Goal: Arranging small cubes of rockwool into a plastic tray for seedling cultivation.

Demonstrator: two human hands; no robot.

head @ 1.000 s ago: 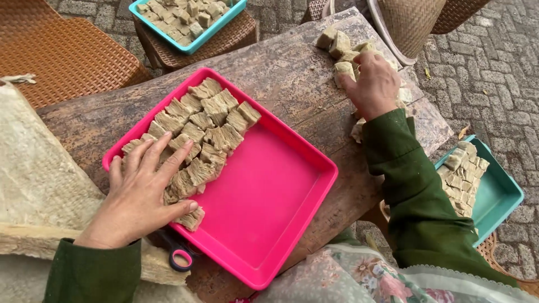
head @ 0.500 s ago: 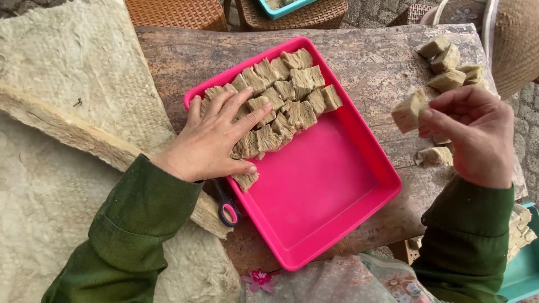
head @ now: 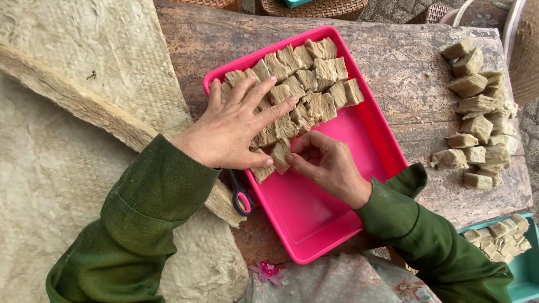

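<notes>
Fingers of right hand (head: pixel 331 165) pinch cube (head: pixel 280 154) in tray (head: pixel 314 224).

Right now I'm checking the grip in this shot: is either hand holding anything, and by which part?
The right hand pinches one fibrous block by its lower end. The left hand lies flat on the blocks in the pink tray, gripping nothing.
</notes>
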